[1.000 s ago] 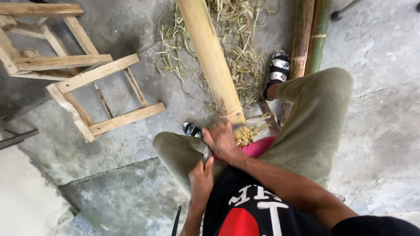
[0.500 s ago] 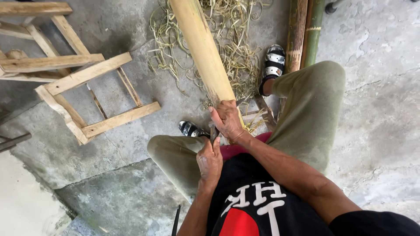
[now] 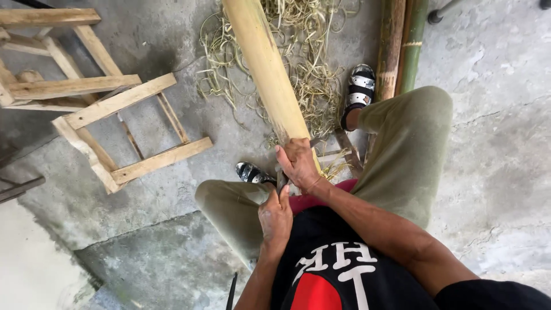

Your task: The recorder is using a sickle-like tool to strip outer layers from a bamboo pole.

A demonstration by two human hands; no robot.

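Bamboo pole point(image 3: 265, 69), pale yellow and stripped of its skin, is seen from above, slanting from the top of the view down to the lap of a seated person. Its near end is gripped by the right hand point(image 3: 298, 163), whose fingers are wrapped tight around the pole. Just below the pole's near end, the left hand point(image 3: 275, 215) is closed on the handle of a dark blade point(image 3: 282, 179), which is held upright against the end of the pole, between the two hands. How much of the blade is set into the bamboo cannot be told.

The pole is flanked by the person's knees in olive trousers point(image 3: 402, 155). A strapped sandal point(image 3: 359, 89) is seen to the right of the pole, and a second sandal point(image 3: 252, 172) lies just left of its near end. A tangle of thin, pale bamboo shavings point(image 3: 315, 74) is spread on the concrete floor point(image 3: 493, 126) under and around the pole's upper stretch. Further right of the pole, beyond the sandal, two unpeeled poles are laid side by side, one brownish point(image 3: 391, 46) and one green point(image 3: 412, 46). Well to the left of the pale pole, a rough wooden frame point(image 3: 109, 103) of light planks is tipped over on the floor.
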